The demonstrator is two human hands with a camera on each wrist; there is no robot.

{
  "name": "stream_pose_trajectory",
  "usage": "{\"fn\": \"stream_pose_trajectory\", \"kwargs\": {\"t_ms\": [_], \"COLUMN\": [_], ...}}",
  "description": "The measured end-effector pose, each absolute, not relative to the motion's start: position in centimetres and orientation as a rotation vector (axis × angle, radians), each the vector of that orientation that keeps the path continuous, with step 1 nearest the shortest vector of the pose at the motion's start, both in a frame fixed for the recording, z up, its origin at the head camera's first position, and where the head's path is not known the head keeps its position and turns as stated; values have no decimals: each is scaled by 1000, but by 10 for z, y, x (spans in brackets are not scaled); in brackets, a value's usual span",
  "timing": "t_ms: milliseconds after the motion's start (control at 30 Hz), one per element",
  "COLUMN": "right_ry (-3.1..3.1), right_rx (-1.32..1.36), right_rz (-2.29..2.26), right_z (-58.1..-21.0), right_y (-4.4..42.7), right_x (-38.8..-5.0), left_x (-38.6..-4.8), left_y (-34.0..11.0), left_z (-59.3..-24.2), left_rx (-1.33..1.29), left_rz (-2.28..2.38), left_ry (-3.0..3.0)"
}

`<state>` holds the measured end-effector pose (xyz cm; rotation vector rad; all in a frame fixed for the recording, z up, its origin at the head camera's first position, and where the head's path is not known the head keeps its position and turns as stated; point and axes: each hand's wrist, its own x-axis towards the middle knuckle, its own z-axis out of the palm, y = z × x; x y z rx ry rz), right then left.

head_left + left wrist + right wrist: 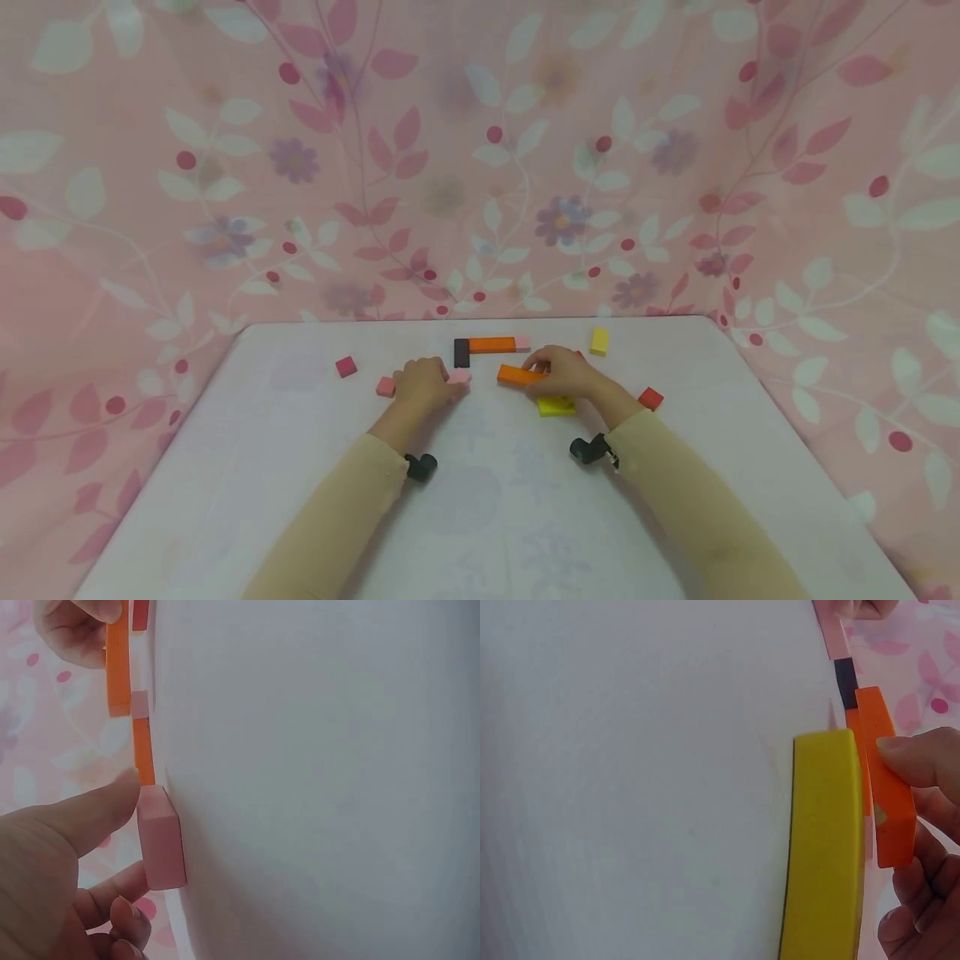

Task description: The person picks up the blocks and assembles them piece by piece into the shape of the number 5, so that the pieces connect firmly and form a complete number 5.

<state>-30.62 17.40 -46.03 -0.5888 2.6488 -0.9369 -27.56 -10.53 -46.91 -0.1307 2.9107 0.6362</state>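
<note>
My left hand (423,385) pinches a pink block (161,844) between thumb and a finger, low at the white tabletop. An orange block (519,376) is in my right hand (566,372), gripped by thumb and fingers; the right wrist view shows it tilted and held off the table. Behind both hands lies a row: a black block (461,353), a long orange block (492,345) touching it, and a small pink block (522,343) at the right end. A bright yellow block (823,840) lies just in front of my right hand.
To the left lie a dark pink block (346,367) and a smaller pink block (386,386) beside my left hand. A pale yellow block (599,341) is at the back right, a red block (651,398) by my right wrist. A floral curtain (480,167) hangs behind the table.
</note>
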Motion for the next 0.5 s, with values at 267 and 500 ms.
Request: {"fn": "stream_pose_trajectory", "kwargs": {"t_ms": [267,500], "right_ry": [2639,2602], "right_rx": [-601,-584], "right_rz": [-895,-889], "right_z": [-459,-461], "right_y": [161,156], "right_x": [-309,-310], "left_x": [-274,-273], "left_y": [-117,-133], "left_z": [-466,-465], "left_rx": [20,233], "left_rz": [764,722], "left_ry": [2898,2795]}}
